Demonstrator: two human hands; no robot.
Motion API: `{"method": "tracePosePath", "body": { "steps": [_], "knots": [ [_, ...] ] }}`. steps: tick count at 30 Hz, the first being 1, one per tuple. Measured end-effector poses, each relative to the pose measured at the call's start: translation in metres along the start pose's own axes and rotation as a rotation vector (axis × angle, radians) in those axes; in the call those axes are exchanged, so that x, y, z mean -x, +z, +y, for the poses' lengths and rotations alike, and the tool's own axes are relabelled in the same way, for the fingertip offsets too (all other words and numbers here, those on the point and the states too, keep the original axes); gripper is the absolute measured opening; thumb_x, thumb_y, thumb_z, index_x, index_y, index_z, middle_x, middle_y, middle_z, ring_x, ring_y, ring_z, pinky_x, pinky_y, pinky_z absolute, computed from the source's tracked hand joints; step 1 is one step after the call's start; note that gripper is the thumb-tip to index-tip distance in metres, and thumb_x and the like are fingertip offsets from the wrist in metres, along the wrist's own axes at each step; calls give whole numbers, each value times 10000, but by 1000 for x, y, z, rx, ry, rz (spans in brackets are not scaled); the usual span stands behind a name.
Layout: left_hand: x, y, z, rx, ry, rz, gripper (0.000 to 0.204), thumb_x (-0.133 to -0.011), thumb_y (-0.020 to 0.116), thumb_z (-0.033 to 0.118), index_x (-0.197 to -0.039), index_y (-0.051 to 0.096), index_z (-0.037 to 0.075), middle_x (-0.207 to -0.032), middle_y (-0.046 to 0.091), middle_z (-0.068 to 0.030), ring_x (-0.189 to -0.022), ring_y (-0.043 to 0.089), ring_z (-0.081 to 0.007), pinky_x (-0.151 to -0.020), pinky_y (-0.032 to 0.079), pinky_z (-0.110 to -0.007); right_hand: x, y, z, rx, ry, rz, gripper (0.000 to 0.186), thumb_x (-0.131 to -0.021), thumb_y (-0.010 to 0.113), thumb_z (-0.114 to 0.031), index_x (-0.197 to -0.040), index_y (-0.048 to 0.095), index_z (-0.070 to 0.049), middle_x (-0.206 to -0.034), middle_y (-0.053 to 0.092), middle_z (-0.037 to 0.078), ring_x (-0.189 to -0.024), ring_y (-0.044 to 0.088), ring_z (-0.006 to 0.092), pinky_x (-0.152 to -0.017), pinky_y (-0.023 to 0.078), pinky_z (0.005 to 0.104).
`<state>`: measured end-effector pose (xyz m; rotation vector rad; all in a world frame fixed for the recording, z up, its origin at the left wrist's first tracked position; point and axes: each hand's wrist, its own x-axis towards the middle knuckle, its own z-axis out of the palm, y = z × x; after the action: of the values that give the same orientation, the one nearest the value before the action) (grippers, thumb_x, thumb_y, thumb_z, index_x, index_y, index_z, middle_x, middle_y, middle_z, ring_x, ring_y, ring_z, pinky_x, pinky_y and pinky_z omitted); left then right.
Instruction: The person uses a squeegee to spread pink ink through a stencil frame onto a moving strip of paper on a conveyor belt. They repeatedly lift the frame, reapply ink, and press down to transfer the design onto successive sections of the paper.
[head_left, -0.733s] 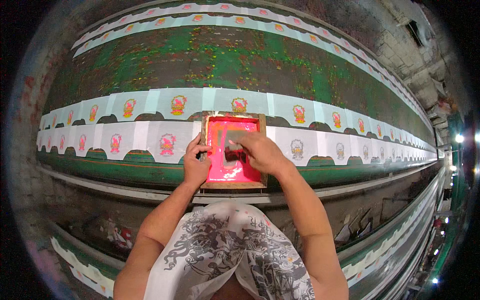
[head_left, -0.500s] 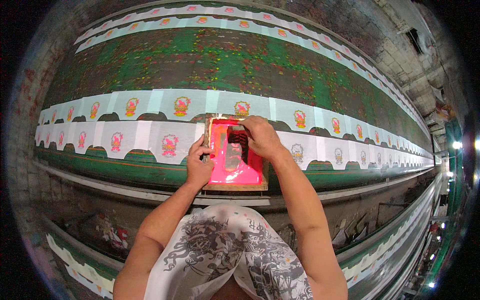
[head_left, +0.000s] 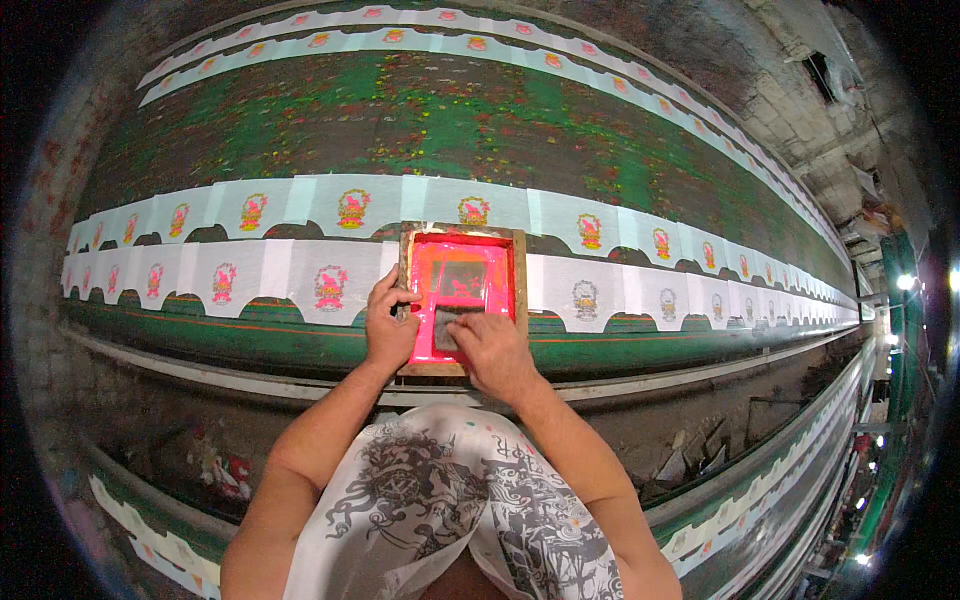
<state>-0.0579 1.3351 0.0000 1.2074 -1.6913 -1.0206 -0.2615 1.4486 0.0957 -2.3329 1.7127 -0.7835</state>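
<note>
A wooden-framed screen (head_left: 520, 275) filled with bright pink ink lies over the nearer row of white fabric pieces (head_left: 575, 280). My left hand (head_left: 390, 325) grips the frame's left side, fingers curled round it. Within the frame, toward its lower end, my right hand (head_left: 488, 350) is closed on a dark squeegee blade (head_left: 446, 316), partly hidden by my fingers. Pieces left of the screen bear pink emblems (head_left: 329, 287); those to its right show paler grey and yellowish ones (head_left: 584, 297).
The long green bench (head_left: 230, 130) carries more rows of printed pieces (head_left: 350, 208) farther off. A pale rail (head_left: 640, 382) runs along the near edge. Another bench with fabric (head_left: 130, 530) lies below. Lights (head_left: 905, 282) and rough block walling are at the right.
My right hand has come down from the upper part of the screen to its lower part, bringing the squeegee along. My left hand still holds the frame's left side.
</note>
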Motion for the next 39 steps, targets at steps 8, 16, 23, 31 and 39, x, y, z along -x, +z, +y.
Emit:
{"method": "tracePosePath", "body": {
  "steps": [8,16,23,31,39],
  "knots": [
    [0,-4,5,37,-31,-30,321,-808,730,-106,-1067,806,68,-1731,527,-253,-1619,499,-405,-1316,407,-487,16,-40,-23,-113,12,-210,511,-792,748,2,-1303,747,-13,-1231,757,200,-1167,730,421,-1012,585,527],
    [-2,-1,5,82,2,-22,337,-812,721,-109,-1079,811,76,-1713,534,-259,-1603,505,-408,-1318,398,-496,-65,-35,63,-74,143,-151,516,-817,691,66,-1320,748,-38,-1205,779,235,-1170,725,471,-1038,582,551],
    [-1,1,3,70,23,-4,367,-790,726,-124,-1077,826,81,-1693,550,-269,-1571,528,-406,-1307,405,-494,-76,-23,68,38,80,-97,533,-795,726,54,-1314,772,-57,-1161,773,212,-1109,733,447,-987,591,547],
    [0,1,0,13,44,-7,345,-804,715,-114,-1079,802,76,-1691,553,-277,-1578,533,-421,-1311,407,-501,-16,-18,5,6,20,-101,625,-744,789,35,-1360,779,-70,-1177,766,154,-1097,738,379,-960,591,503],
    [-2,1,3,29,15,-4,333,-789,719,-83,-1060,825,78,-1692,555,-253,-1569,525,-409,-1319,381,-500,21,-27,-33,-49,44,-121,483,-815,811,-66,-1296,786,-35,-1198,748,160,-1121,734,378,-1007,601,502]
  ]
}}
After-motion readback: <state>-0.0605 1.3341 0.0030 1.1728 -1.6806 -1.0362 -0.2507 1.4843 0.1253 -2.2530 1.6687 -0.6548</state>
